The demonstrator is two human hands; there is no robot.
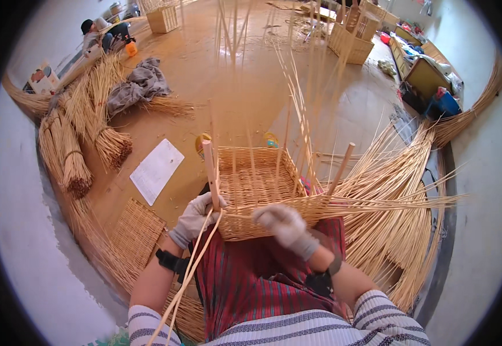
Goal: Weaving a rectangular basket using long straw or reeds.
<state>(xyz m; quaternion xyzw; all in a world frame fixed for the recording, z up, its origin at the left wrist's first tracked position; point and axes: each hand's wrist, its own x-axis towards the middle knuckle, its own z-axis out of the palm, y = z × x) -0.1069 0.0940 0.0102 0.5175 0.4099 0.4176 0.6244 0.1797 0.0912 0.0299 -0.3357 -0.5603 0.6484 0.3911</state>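
Note:
A partly woven wicker basket (257,179) rests on my lap over a red striped apron (245,282). Wooden posts stand at its corners, and thin upright canes rise from its walls. In a pale work glove, my left hand (196,216) is closed around the near left corner, beside the thick wooden post (210,167). Two long canes (189,277) run from that corner down past my left forearm. My right hand (285,226), also gloved, is against or just in front of the near wall; motion smears its fingers. More canes (389,200) stick out sideways from the right near corner.
A large heap of loose canes (398,230) spreads on the right. Tied cane bundles (66,155), a grey cloth (141,86), a white sheet (157,171) and a woven panel (136,233) lie left. Finished baskets (352,43) stand far off; another person (92,40) sits far left.

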